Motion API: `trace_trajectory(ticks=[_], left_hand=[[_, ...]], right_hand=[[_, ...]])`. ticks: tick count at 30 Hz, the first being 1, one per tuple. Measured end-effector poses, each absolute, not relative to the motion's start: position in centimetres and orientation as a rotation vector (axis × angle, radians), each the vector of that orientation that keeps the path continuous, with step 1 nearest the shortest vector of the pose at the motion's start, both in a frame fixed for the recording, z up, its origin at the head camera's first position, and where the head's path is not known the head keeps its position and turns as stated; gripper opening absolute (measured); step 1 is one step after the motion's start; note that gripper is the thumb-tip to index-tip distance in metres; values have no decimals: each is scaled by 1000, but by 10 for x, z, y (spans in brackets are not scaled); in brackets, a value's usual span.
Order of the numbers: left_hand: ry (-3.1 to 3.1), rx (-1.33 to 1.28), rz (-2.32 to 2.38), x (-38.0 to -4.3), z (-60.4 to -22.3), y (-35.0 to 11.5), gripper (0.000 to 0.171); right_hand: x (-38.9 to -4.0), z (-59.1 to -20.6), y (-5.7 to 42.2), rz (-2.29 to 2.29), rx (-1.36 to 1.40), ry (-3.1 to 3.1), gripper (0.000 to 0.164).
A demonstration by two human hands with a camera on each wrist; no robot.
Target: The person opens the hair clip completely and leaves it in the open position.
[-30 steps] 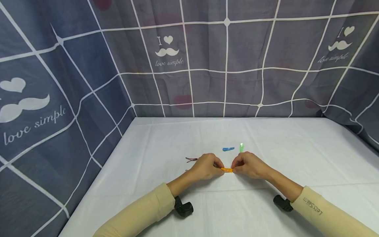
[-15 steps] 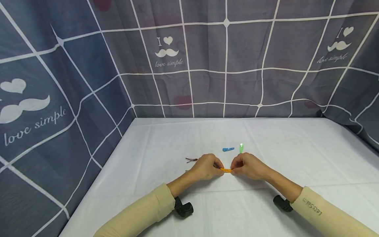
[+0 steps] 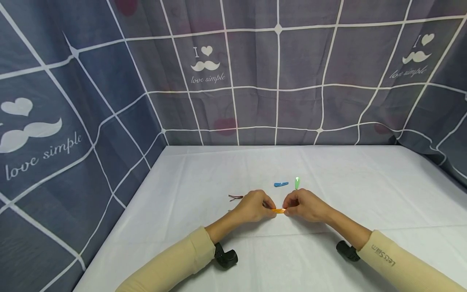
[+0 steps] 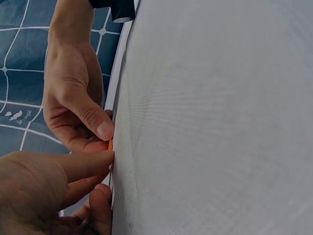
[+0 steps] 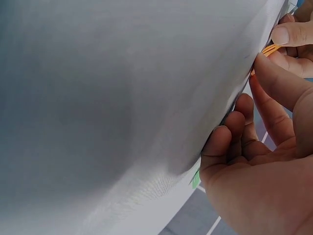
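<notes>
An orange hair clip spans the small gap between the two hands, low over the white cloth. Its left end is pinched between the thumb and fingers of my left hand, while my right hand pinches the opposite end. In the right wrist view, slim orange bars of the clip show between the fingertips; the ends are covered by the fingers. The left wrist view catches only a sliver of orange between the two thumbs.
Beyond the hands lie a blue snap hair clip and a light green one. A dark red, forked hairpin rests beside the left hand. White cloth covers the table, and a grey checked curtain hangs behind it.
My right hand has shifted slightly left along the orange hair clip. The clip has turned a little between the fingers, and the left hand is nearly still.
</notes>
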State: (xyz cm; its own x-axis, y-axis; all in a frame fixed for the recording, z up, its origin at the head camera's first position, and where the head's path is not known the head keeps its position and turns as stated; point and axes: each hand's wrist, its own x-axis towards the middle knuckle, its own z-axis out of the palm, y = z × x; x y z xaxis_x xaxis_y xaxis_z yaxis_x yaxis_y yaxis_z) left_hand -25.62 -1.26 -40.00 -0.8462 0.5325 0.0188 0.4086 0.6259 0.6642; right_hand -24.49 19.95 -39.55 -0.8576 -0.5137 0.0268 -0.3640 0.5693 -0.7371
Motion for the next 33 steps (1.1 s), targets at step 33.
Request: trace_trajectory(ticks=[33], left_hand=[[2596, 720, 1307, -252, -389, -30, 5]], right_hand=[[-243, -385, 193, -1322, -739, 2606, 5]])
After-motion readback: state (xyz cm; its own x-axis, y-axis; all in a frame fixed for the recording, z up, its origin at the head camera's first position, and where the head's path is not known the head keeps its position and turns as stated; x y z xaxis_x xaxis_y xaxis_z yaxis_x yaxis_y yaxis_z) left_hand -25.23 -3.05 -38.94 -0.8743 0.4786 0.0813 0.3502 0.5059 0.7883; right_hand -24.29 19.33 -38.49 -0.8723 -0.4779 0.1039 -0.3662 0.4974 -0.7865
